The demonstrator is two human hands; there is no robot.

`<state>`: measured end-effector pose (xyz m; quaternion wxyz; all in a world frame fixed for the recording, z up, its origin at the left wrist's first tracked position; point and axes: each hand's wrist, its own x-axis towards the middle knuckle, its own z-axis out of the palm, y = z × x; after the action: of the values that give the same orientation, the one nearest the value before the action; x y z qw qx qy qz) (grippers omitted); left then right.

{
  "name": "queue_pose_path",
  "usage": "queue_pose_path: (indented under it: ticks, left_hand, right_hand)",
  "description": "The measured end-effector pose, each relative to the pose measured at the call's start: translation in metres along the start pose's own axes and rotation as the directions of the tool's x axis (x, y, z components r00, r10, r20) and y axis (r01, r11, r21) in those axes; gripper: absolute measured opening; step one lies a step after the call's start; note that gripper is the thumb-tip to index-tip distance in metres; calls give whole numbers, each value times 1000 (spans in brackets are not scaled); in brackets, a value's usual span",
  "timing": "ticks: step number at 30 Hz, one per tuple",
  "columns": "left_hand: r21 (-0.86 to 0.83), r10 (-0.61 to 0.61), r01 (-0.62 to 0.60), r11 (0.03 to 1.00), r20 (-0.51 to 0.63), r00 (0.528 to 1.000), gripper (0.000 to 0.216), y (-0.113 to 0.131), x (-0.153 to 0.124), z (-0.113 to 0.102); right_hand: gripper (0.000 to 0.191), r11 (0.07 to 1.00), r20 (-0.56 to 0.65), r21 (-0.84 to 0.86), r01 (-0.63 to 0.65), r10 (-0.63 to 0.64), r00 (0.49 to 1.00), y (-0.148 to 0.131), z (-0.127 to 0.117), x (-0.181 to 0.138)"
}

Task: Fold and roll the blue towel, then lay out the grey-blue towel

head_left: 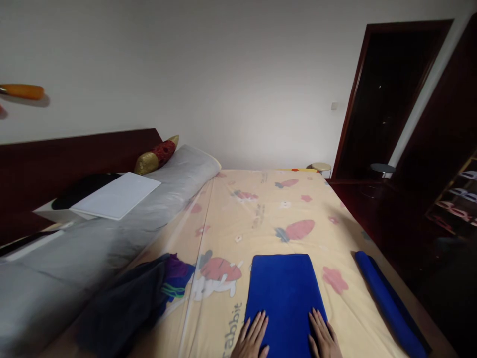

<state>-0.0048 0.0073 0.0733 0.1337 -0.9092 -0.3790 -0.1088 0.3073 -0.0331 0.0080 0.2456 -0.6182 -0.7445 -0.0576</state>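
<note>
Pressing my left hand (250,339) and right hand (325,338) flat, fingers open, gripping nothing, on the folded blue cloth (283,293) lying on the bed sheet (261,219), rolled blue cloth (387,301) right, dark garment (130,298) left, grey bolster (112,223) beyond.

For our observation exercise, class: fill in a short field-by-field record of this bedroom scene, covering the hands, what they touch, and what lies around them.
left hand: left hand flat, fingers spread, on the near left edge of the folded blue cloth
right hand: right hand flat on the cloth's near right edge
surface: bed sheet, pale yellow with cartoon prints
right of cloth: rolled blue cloth near the bed edge
left of cloth: dark garment
far left: grey bolster bearing a white board
</note>
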Motion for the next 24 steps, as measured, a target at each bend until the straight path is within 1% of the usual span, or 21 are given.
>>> queue_pose_path:
  ticks: [4,7,9,11,14,16,18,19,21,22,24]
  left_hand:
    - [-53,-15,16,998,20,1000,64,-1,-2,-14]
    - [-93,-19,24,995,54,998,67,-2,0,-16]
    - [-119,-32,42,992,83,996,72,1,6,-15]
    - [-135,-55,67,989,92,994,77,11,18,-14]
    - [-161,-41,51,986,64,997,81,38,38,-8]
    - [-174,-43,46,984,21,999,80,57,45,2]
    - [-164,-55,48,985,-37,998,77,68,42,16]
    - [-152,-36,26,988,-61,997,75,69,38,22]
    - [-127,37,-47,991,-82,996,74,63,27,30]
    - [-121,75,-83,989,-69,995,74,58,23,31]
    - [-134,142,-143,981,-13,990,74,44,17,25]
  right_hand:
    - [52,999,29,44,-14,13,999,2,-9,-3]
    - [51,996,70,78,-46,40,997,3,-16,-1]
    - [46,993,95,100,-70,61,994,2,-21,2]
    - [35,989,103,127,-72,59,993,-4,-25,6]
    - [26,988,84,152,-35,23,996,-24,-20,12]
    - [28,989,69,144,-12,2,998,-41,-9,12]
    - [38,991,66,130,29,-38,997,-52,4,8]
    - [42,991,69,124,58,-67,995,-54,10,6]
    - [43,988,78,115,99,-108,991,-49,17,0]
    - [43,990,80,110,92,-101,992,-43,17,-3]
    - [42,992,82,120,43,-53,995,-26,10,-7]
